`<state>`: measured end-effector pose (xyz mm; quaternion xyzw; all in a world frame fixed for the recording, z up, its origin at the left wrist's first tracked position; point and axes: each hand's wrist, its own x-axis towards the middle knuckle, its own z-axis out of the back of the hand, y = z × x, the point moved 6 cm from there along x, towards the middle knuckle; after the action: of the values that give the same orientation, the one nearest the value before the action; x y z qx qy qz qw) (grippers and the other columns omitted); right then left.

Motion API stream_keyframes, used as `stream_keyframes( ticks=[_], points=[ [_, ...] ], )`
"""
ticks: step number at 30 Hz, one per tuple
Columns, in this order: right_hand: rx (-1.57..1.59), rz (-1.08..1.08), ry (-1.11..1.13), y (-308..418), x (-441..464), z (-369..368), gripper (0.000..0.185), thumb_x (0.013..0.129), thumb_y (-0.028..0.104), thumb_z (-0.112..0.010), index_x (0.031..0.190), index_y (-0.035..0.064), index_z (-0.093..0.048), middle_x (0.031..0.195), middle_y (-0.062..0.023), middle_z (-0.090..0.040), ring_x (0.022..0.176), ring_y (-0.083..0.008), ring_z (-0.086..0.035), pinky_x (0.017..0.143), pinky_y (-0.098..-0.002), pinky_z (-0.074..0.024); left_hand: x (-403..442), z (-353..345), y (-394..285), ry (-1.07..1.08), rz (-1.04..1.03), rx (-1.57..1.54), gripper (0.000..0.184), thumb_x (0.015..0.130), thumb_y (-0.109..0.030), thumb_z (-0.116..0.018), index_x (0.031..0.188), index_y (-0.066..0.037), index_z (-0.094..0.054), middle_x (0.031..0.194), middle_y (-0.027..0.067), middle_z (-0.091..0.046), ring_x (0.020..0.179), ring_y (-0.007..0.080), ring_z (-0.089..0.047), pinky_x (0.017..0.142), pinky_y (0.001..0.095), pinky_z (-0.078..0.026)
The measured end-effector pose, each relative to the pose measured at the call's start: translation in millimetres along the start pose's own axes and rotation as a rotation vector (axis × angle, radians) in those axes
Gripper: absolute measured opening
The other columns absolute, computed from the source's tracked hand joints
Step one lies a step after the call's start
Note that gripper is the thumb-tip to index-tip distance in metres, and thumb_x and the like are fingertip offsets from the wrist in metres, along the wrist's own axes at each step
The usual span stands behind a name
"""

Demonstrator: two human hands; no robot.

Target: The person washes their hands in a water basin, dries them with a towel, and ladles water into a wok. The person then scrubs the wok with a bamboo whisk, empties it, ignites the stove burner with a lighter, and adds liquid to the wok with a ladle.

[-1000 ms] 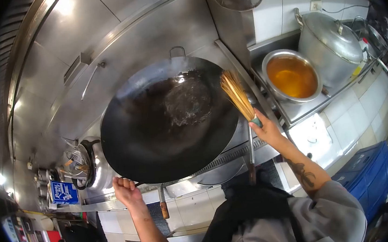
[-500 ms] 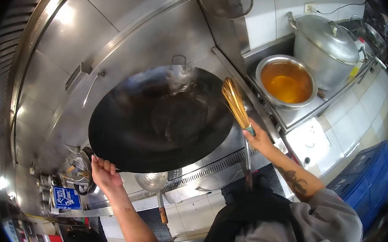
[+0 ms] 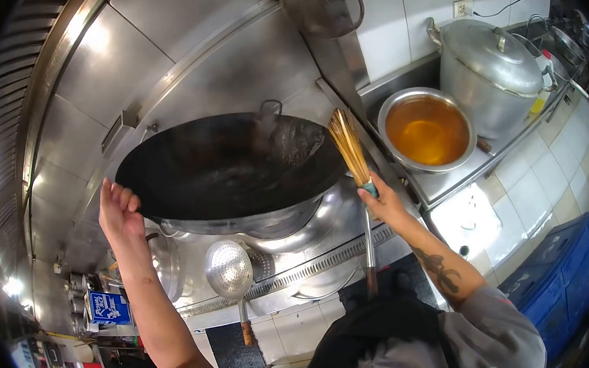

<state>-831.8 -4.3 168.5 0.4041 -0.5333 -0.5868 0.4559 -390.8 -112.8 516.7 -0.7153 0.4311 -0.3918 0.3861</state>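
A large black wok (image 3: pixel 215 174) is tilted over the stove, its near side raised so that some of its underside shows. My left hand (image 3: pixel 121 211) is closed at the wok's left rim; the exact grip point is partly hidden by the fingers. Liquid glints on the far right of the wok's inner wall. Around the green-bound handle of a bamboo wok brush (image 3: pixel 350 147), my right hand (image 3: pixel 383 200) is closed. The bristles point up, just right of the wok's rim.
Below the wok lies a perforated skimmer (image 3: pixel 229 270) with a wooden handle. A metal bowl of amber liquid (image 3: pixel 468 107) and a lidded stockpot (image 3: pixel 489 69) stand at right. A round strainer (image 3: pixel 323 4) hangs above. Blue bins (image 3: pixel 552 280) stand lower right.
My left hand has moved up and left, lifting the wok's near side into a tilt. Liquid has shifted to the right in the wok. The brush stays in my right hand.
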Motion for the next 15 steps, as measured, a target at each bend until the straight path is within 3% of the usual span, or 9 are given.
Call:
stream_keyframes(
  ticks=[3,6,12,15],
  points=[
    [-0.075,-0.017,0.015,-4,9,7,0.065,0.097,0.029,-0.063,0.153,0.0091,-0.036,0.074,-0.0082,-0.062,0.062,-0.0153,-0.060,0.061,-0.0301,-0.0498,15,-28,-2,0.017,0.012,0.031,0.022,0.100,-0.018,-0.058,0.082,-0.012,-0.047,0.065,-0.0031,-0.036,0.050,0.0085,-0.033,0.044,0.0268,-0.028],
    [0.013,-0.017,-0.001,14,6,10,0.064,0.097,0.025,-0.065,0.151,0.0069,-0.037,0.072,-0.0009,-0.057,0.053,-0.0074,-0.050,0.050,-0.0242,-0.0436,37,-40,-4,0.021,0.044,0.048,0.022,0.100,-0.016,-0.057,0.081,-0.012,-0.046,0.063,-0.0033,-0.036,0.049,0.0086,-0.032,0.044,0.0269,-0.028],
    [0.196,0.037,0.002,4,27,2,0.062,0.099,0.021,-0.062,0.153,0.0085,-0.034,0.068,0.0007,-0.053,0.051,-0.0048,-0.047,0.045,-0.0238,-0.0392,60,-64,-20,0.007,0.047,0.124,0.026,0.097,-0.012,-0.060,0.076,-0.013,-0.044,0.060,-0.0035,-0.033,0.046,0.0088,-0.030,0.042,0.0277,-0.028],
    [0.106,0.002,0.037,5,33,13,0.071,0.095,0.031,-0.063,0.153,0.0047,-0.031,0.072,-0.0128,-0.064,0.057,-0.0194,-0.062,0.056,-0.0317,-0.0504,64,-86,-22,0.013,0.028,0.160,0.029,0.095,-0.011,-0.062,0.074,-0.014,-0.042,0.058,-0.0037,-0.032,0.046,0.0089,-0.029,0.042,0.0279,-0.027]
  ],
)
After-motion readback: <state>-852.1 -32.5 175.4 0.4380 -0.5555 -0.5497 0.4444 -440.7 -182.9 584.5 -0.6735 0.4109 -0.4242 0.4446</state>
